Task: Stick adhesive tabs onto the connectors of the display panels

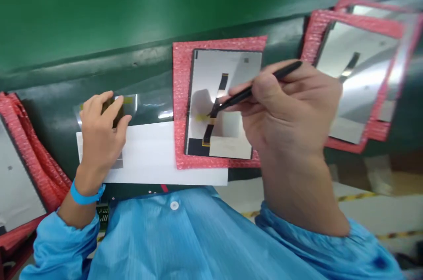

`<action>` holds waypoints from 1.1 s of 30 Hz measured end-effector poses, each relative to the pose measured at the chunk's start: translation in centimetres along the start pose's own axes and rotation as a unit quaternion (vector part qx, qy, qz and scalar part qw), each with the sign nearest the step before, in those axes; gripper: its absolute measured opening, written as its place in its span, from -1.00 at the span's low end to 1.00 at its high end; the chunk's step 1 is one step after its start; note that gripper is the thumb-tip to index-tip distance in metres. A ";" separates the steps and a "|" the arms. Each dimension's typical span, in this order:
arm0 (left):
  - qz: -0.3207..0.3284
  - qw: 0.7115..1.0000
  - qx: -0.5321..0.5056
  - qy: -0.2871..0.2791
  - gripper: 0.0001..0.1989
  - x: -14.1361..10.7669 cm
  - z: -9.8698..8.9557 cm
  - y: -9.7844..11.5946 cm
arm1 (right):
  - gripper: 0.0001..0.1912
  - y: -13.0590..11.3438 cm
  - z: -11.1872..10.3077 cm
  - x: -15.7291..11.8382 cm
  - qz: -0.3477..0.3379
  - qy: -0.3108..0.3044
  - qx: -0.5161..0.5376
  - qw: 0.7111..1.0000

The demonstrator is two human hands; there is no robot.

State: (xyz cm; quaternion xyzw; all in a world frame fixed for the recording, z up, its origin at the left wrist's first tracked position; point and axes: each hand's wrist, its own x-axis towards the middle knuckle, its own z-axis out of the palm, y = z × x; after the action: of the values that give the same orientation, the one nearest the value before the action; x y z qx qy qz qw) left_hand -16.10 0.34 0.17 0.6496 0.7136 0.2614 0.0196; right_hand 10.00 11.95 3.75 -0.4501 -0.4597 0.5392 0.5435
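Pinched a black tool (239,96) pen-like in the right hand (291,104), likely for precision, over a panel (228,62), presumably cushioned by bubble wrap (181,90) near the front edge of the worktop (150,86). Rested the half-open left hand (104,128) over film (129,100); couldn't tell whether gripped.

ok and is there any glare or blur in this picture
In the head view, a pale sheen on the green table and a white glint left of the middle panel's pink bubble wrap; in the head view too, a dark reflection in the middle panel near the pen, and the right-side panels look smeared.
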 end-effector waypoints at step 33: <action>0.104 0.990 -0.069 -0.073 -0.68 -3.6 4.6 12.8 | -0.81 0.8 -5.3 -5.3 0.036 0.079 -0.199 0.976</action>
State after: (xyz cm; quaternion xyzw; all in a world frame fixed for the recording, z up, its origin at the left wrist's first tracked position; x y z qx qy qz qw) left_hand -2.12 -1.23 0.13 0.7343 0.6194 0.2629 0.0890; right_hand 15.08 6.71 1.99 -0.6071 -0.4967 0.4187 0.4576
